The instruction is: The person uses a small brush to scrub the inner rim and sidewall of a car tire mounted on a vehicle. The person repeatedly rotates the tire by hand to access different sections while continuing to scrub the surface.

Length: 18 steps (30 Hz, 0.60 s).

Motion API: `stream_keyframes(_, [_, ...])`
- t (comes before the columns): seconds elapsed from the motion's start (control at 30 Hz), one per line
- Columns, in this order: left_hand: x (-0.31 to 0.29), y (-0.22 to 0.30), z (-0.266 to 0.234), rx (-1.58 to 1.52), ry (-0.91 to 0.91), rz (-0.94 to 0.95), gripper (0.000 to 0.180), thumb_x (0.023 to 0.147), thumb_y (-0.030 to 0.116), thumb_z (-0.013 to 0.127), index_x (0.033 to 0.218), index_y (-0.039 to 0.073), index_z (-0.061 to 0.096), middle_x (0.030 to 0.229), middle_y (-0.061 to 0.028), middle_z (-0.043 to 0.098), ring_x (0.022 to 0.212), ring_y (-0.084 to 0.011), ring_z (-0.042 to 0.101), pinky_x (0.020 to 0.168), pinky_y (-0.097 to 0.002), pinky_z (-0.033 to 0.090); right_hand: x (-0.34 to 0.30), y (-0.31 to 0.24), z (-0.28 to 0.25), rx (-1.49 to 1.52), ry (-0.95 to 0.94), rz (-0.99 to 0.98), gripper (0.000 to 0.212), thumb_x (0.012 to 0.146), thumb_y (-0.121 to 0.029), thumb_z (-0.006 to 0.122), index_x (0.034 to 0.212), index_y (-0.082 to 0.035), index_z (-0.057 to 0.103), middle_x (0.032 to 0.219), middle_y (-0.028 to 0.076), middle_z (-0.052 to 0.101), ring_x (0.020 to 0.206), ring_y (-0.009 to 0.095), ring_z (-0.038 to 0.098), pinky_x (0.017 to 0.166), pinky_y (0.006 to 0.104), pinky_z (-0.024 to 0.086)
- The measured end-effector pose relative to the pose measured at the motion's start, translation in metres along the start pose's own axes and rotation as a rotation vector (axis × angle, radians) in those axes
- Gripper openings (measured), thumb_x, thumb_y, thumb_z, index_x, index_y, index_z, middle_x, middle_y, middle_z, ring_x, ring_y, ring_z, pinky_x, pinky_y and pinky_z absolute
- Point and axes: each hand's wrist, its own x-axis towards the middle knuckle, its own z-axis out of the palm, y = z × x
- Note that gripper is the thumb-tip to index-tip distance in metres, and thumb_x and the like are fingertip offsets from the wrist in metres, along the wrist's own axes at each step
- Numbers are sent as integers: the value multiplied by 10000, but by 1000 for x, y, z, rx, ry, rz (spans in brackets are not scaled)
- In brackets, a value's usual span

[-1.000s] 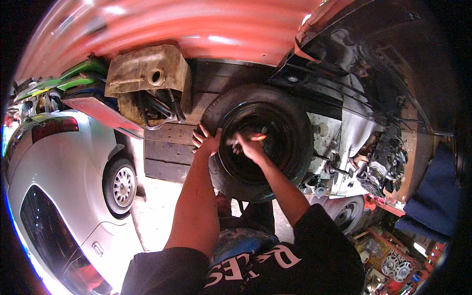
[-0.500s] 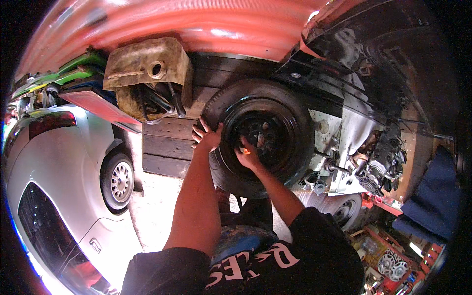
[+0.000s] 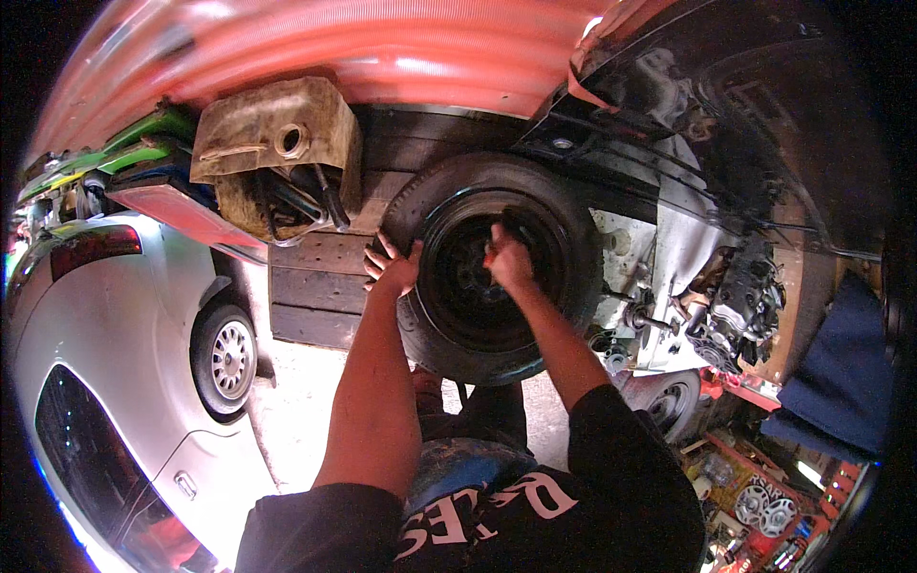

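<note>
A black car wheel (image 3: 564, 315), a tyre on a dark steel rim, lies face up on a plank bench in front of me. My left hand (image 3: 396, 267) rests on the tyre's left side, its fingers spread. Over the rim's hub my right hand (image 3: 508, 263) is closed around a small tool with an orange handle (image 3: 489, 259). The hand is slightly blurred and covers most of this tool, so I cannot make out its kind.
Dark wooden planks (image 3: 320, 291) extend left of the wheel, with a dirty tan tank (image 3: 272, 124) behind them. A silver car (image 3: 124, 286) stands at left. On the right are a black car panel (image 3: 630, 105), an engine (image 3: 740, 310) and a blue cloth (image 3: 831, 363).
My right hand has moved up and to the right across the rim with the orange-handled tool. My left hand stays on the tyre. The whole view has shifted slightly.
</note>
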Motion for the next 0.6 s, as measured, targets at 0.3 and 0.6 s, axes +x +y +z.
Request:
stream_keyframes(0.3, [-33,32,-15,-90,-83,-6,1064,819,829,360,1485,302,-279,1591,-192,-188,1470,-424,-74,1090,-726,72,-20,27,38,301,273,-112,217,890,-190,645,1021,-49,545,888,213,629,746,412,638,661,482,510])
stream_keyframes(0.6, [-69,50,-63,-236,-123,-63,1065,817,826,371,1494,302,-263,1593,-194,-183,1470,-433,-70,1095,-720,52,-52,19,54,-131,-171,-456,217,886,-194,637,1049,-69,568,872,206,650,858,433,635,740,481,500])
